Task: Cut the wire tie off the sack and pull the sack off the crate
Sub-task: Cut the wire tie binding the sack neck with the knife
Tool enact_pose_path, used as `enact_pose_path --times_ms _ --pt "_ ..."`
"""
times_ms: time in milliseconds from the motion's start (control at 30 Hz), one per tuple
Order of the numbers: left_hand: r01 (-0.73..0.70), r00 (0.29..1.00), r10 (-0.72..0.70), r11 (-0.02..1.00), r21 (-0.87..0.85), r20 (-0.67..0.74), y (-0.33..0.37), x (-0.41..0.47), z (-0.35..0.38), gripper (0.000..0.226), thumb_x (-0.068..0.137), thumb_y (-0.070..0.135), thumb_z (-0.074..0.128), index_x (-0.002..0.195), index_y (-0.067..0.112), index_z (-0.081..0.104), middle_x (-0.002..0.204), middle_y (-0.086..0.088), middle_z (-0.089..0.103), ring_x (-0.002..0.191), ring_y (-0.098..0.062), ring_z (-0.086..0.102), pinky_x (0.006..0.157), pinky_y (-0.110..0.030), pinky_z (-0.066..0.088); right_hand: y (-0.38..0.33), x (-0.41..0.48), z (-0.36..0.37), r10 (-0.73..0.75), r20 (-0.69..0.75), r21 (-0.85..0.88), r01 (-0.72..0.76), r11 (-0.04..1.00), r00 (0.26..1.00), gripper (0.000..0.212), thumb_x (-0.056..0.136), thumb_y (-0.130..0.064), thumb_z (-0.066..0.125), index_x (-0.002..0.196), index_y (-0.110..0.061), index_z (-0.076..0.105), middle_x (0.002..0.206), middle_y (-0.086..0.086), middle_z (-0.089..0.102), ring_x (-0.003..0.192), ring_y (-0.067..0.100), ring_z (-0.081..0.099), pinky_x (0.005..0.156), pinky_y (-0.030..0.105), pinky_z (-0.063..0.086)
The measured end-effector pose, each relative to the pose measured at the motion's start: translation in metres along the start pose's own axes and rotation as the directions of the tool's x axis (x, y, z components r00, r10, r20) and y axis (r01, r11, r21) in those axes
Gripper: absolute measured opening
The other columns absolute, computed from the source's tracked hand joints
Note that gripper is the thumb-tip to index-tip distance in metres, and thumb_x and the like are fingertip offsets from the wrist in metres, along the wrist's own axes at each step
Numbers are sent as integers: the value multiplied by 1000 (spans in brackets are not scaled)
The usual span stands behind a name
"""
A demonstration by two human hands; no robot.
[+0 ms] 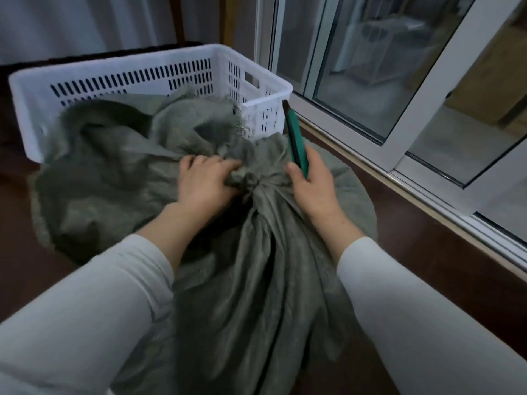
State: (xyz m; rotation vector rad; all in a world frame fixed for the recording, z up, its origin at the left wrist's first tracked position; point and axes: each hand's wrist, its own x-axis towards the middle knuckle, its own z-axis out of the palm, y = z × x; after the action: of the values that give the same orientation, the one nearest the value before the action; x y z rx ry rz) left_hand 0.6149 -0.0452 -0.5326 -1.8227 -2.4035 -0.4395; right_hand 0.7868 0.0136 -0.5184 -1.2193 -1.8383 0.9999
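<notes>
- The left hand (204,183) has its fingers curled into a bunch of the sack (256,266) cloth, gripping it just left of the gathered neck.
- The right hand (309,186) is wrapped round a green-handled cutter (295,138), thumb along its near side. Its dark tip points up and away, above the neck and apart from the cloth.
- Whether the cutter's blades are parted cannot be told.
- The sack is grey-green and coarsely woven. It is drawn tight into 1 puckered neck between the 2 hands, with long folds running down toward the near edge of the floor (427,252).
- The tie at the neck is too small to make out, and what fills the sack is hidden.
- The sack stands on the dark floor at its near middle, partly on a round grey mat (350,189).
- Behind it, toward the far left, a white crate (159,61) with slotted walls has loose grey-green cloth (108,143) draped over its near rim.
- A white sliding window frame (399,138) runs along the floor's right edge.
</notes>
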Motion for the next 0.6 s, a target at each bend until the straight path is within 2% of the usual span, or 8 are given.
enact_pose_path --times_ms 67,133,200,300,400,467,533,600 --pt "44 998 -45 999 -15 -34 -8 7 -4 63 80 43 61 139 39 37 127 -7 58 121 -30 47 104 -40 25 -4 2 0 -73 20 -122 75 990 997 50 96 -20 48 143 -19 33 139 4 49 124 19 48 96 20 32" --pt "-16 999 15 999 -30 -52 -9 7 -3 71 83 32 60 144 41 27 134 -5 52 129 -29 40 108 -43 20 -5 3 6 -74 52 -141 81 987 996 53 93 -23 55 141 -16 35 135 6 52 120 20 50 91 19 33" --pt "-162 980 159 987 -13 -123 -6 3 3 69 82 19 57 144 37 31 142 -2 48 138 -27 33 112 -47 11 -1 2 16 -16 78 -72 21 997 997 65 80 -28 71 136 -13 41 126 7 57 111 17 55 86 16 36" --pt "-333 920 335 942 47 -205 -9 -2 14 57 80 18 40 135 30 49 134 -3 57 129 -27 47 111 -45 12 14 2 25 102 86 -27 -100 995 991 93 54 -35 89 132 -11 45 125 7 57 114 18 55 97 26 44" --pt "-273 957 268 962 32 109 -14 -7 21 58 83 20 49 137 39 43 142 6 48 136 -17 36 115 -51 0 30 3 26 196 150 -66 -188 980 969 86 58 -21 88 131 -9 46 116 4 59 109 18 57 92 25 44" --pt "-240 939 227 971 17 259 -18 -10 30 62 79 36 48 139 45 35 147 9 40 141 -13 27 114 -54 -6 38 2 30 228 172 -93 -214 972 958 80 61 -17 87 130 -8 48 113 6 61 107 22 59 92 29 46" --pt "-168 928 180 984 -64 327 -18 -13 35 70 70 53 36 139 48 32 150 9 37 143 -12 23 114 -56 -8 43 1 34 244 168 -101 -229 968 955 75 64 -16 85 129 -8 49 110 5 61 100 19 57 90 28 45" --pt "-97 935 139 985 -143 326 -19 -13 37 68 72 64 30 137 47 36 149 9 38 143 -11 23 115 -54 -8 41 1 37 245 149 -63 -238 969 958 64 69 -16 82 125 -7 52 100 4 60 89 16 57 82 28 48"
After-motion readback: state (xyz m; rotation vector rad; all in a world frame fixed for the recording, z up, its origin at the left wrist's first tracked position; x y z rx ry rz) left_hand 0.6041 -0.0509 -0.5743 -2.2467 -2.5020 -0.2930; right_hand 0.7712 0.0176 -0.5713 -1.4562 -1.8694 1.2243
